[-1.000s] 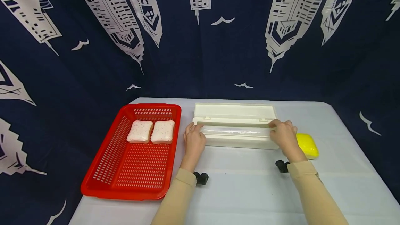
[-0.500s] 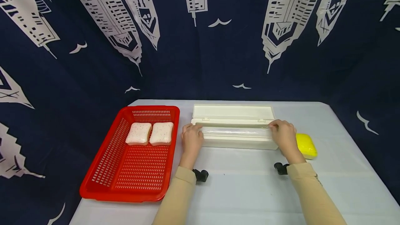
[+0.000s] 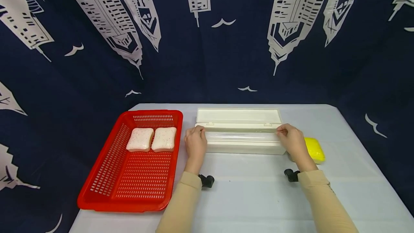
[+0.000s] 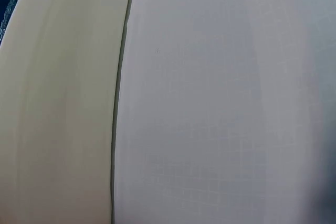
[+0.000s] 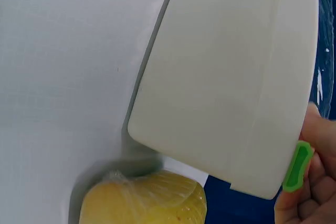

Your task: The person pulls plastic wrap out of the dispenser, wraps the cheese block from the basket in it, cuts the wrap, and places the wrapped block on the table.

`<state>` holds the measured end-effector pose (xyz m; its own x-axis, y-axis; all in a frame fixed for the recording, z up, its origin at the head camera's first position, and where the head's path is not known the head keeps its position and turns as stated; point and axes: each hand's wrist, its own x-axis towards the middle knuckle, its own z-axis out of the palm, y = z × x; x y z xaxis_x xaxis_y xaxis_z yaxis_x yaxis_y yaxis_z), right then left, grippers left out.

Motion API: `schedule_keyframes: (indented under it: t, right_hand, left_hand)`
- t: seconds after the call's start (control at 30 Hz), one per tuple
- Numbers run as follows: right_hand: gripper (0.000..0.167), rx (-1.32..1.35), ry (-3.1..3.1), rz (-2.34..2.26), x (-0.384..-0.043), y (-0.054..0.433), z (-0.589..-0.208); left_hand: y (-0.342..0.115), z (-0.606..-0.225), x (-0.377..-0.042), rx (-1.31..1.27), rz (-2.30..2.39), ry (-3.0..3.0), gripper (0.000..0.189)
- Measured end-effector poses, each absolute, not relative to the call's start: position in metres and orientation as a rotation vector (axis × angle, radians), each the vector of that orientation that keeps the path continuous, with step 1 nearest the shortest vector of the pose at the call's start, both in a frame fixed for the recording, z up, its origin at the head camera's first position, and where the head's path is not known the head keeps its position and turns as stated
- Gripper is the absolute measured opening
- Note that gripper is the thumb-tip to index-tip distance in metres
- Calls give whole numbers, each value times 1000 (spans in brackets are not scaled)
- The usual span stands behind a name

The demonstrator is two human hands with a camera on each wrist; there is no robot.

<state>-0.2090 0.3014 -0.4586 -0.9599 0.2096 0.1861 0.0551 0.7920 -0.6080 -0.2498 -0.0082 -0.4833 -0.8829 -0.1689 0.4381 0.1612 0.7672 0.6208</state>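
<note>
A cream plastic-wrap dispenser box point(image 3: 245, 148) lies across the back of the table with its lid point(image 3: 239, 113) raised. A clear roll of plastic wrap point(image 3: 240, 137) shows inside it. At the box's left end, my left hand point(image 3: 195, 145) pinches the wrap near the rim; its fingertips are partly hidden. My right hand point(image 3: 292, 141) holds the wrap's other side at the right end, thumb against curled fingers. In the right wrist view, a sheet of wrap point(image 5: 324, 45) shows above that hand, beside a green cutter slider point(image 5: 298, 166). The left wrist view misses the left hand.
Two bread-shaped white slices point(image 3: 140, 139) lie side by side in a red perforated basket point(image 3: 83, 199) on the left. Right of the box sits a yellow block point(image 3: 314, 150) covered in clear film. A dark patterned curtain point(image 3: 207, 64) hangs behind the table.
The head view has shifted slightly. My left hand has moved a little up at the box's left end, and my right fingertips have risen slightly at the other end.
</note>
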Motion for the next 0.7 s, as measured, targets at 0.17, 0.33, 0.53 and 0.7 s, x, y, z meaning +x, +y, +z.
schedule_keyframes:
  t: [0.17,0.33,0.53,0.7]
  right_hand:
    - [22,-129,-2740,841,-208,302,-460]
    - [16,-156,-2642,827,-206,294,-459]
    - [15,-151,-2508,794,-206,284,-452]
    - [17,-109,-2422,757,-208,280,-445]
  left_hand:
    - [-6,-481,-250,-1,-912,-2466,7]
    - [-4,-477,-248,-42,-869,-2457,9]
    - [-3,-467,-248,-90,-894,-2396,12]
    - [-4,-458,-248,-100,-974,-2372,13]
